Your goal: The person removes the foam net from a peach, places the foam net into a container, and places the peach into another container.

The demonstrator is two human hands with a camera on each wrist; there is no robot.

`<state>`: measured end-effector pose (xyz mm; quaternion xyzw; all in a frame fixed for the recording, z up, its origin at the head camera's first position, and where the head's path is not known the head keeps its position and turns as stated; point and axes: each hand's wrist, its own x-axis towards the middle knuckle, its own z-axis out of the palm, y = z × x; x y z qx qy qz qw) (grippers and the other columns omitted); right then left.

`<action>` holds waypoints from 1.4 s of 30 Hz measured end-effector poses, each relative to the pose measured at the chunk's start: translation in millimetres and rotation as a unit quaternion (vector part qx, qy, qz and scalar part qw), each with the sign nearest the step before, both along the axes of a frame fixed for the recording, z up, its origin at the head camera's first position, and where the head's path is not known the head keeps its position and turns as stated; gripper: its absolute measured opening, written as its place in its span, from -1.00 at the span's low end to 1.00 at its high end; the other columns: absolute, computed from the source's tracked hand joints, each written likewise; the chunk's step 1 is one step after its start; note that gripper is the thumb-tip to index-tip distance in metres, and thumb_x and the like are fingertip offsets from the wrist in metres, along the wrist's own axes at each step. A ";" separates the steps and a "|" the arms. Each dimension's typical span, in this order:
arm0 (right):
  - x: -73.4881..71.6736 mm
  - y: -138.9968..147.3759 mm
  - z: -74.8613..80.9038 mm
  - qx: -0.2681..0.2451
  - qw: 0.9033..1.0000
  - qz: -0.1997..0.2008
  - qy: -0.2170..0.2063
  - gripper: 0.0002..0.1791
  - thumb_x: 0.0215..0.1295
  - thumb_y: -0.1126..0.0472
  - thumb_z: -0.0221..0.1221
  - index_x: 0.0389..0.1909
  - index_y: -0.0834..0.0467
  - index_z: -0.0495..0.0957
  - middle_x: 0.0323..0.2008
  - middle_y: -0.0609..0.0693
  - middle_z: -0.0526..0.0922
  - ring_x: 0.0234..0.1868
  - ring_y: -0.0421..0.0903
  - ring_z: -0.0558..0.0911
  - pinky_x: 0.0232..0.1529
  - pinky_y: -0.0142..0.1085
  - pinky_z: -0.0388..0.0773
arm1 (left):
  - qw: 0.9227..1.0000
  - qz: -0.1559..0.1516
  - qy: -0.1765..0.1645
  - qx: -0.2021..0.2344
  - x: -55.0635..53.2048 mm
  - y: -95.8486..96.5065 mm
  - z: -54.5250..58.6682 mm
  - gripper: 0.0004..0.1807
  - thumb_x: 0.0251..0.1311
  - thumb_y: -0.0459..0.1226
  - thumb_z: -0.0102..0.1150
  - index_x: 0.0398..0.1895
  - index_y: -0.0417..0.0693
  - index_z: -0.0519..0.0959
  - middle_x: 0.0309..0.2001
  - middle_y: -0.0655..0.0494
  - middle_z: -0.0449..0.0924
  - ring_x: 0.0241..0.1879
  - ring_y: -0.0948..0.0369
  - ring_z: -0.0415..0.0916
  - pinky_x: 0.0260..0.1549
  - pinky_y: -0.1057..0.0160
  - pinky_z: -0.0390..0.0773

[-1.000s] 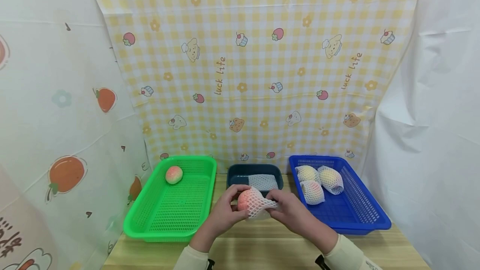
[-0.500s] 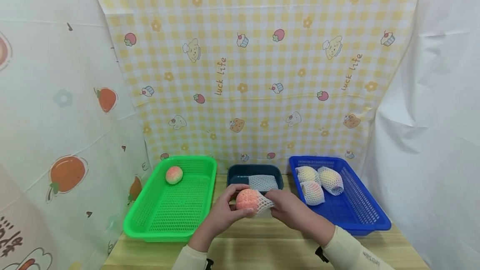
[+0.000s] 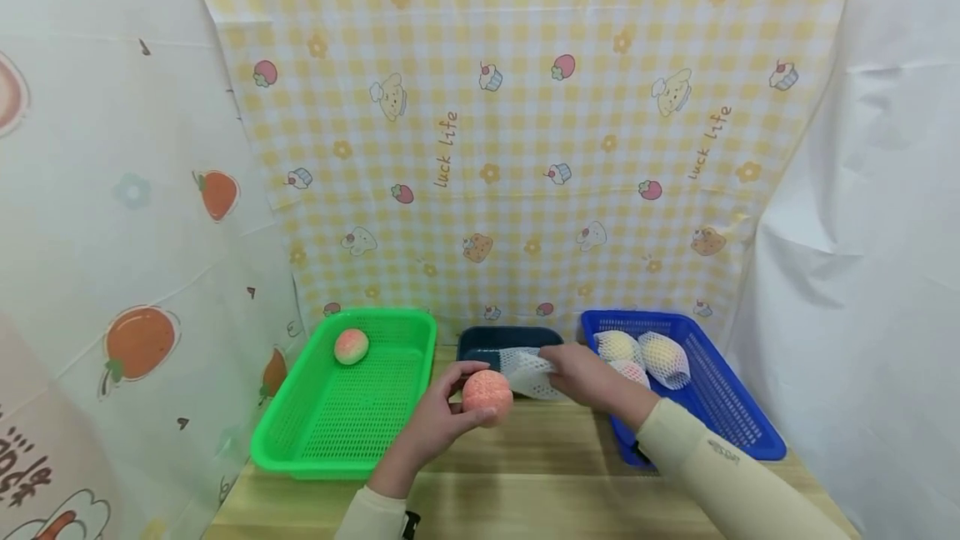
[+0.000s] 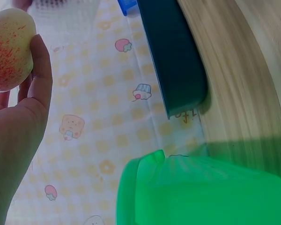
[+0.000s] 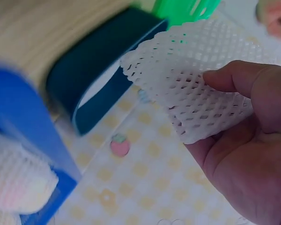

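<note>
My left hand [image 3: 442,413] grips a bare pink peach [image 3: 487,397] between thumb and fingers, above the wooden table. In the left wrist view the peach [image 4: 9,50] shows a pale yellow side with red speckles. My right hand [image 3: 587,377] pinches a white foam fruit net [image 5: 192,84] that hangs off the peach, apart from it. Behind the hands is a dark teal bin [image 3: 480,338]; a white net lies in it, partly covered in the head view by the held one.
To the left, a green basket [image 3: 345,440] holds one peach [image 3: 351,346]. On the right, a blue basket [image 3: 738,415] contains 3 fruits in foam nets [image 3: 664,360], partly behind the right arm. A checked cloth [image 3: 517,123] hangs at the back.
The net, partly round the peach before, has been pulled off it. My right hand has moved right and slightly back with the net. My left hand still holds the peach.
</note>
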<state>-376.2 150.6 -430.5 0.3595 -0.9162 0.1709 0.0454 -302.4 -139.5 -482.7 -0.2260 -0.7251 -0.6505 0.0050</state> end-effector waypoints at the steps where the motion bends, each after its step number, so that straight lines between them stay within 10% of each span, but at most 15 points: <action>1: -7.9 -0.1 1.4 0.006 1.000 -0.002 0.009 -0.73 0.35 0.52 0.31 -0.31 0.11 0.50 -0.47 -0.13 0.52 -0.44 -0.22 0.41 -0.39 -0.27 0.40 | 1.000 0.001 0.000 0.001 -0.4 -0.8 0.4 -0.35 0.35 -0.28 0.57 0.47 0.03 0.54 0.38 -0.12 0.47 0.22 -0.01 0.52 0.01 0.19 0.76; 22: -106.0 -34.8 -10.0 0.146 0.981 -0.078 0.103 -0.86 0.45 0.39 0.37 -0.13 0.09 0.68 -0.31 -0.03 0.72 -0.33 -0.09 0.68 -0.25 -0.14 0.71 | 1.000 0.011 0.000 0.004 -1.9 -7.4 3.8 -0.34 0.35 -0.28 0.57 0.48 0.01 0.55 0.39 -0.12 0.48 0.24 0.00 0.55 0.02 0.19 0.76; 30: -119.1 -45.5 -17.0 0.148 0.980 -0.115 0.070 -0.88 0.59 0.31 0.28 -0.05 0.01 0.70 -0.21 -0.08 0.77 -0.23 -0.12 0.71 -0.12 -0.19 0.74 | 1.000 0.016 -0.004 0.005 1.9 -10.6 4.0 -0.35 0.35 -0.26 0.57 0.47 0.02 0.55 0.40 -0.12 0.47 0.26 -0.02 0.55 0.01 0.18 0.76; 42: -132.3 -49.5 -42.4 0.178 0.970 -0.081 0.141 -0.85 0.53 0.45 0.27 -0.07 0.14 0.68 -0.14 0.10 0.73 -0.12 0.04 0.73 -0.09 -0.08 0.74 | 1.000 0.019 -0.008 0.008 5.7 -13.6 7.5 -0.34 0.36 -0.23 0.57 0.49 0.07 0.54 0.41 -0.10 0.47 0.27 -0.02 0.57 0.01 0.13 0.78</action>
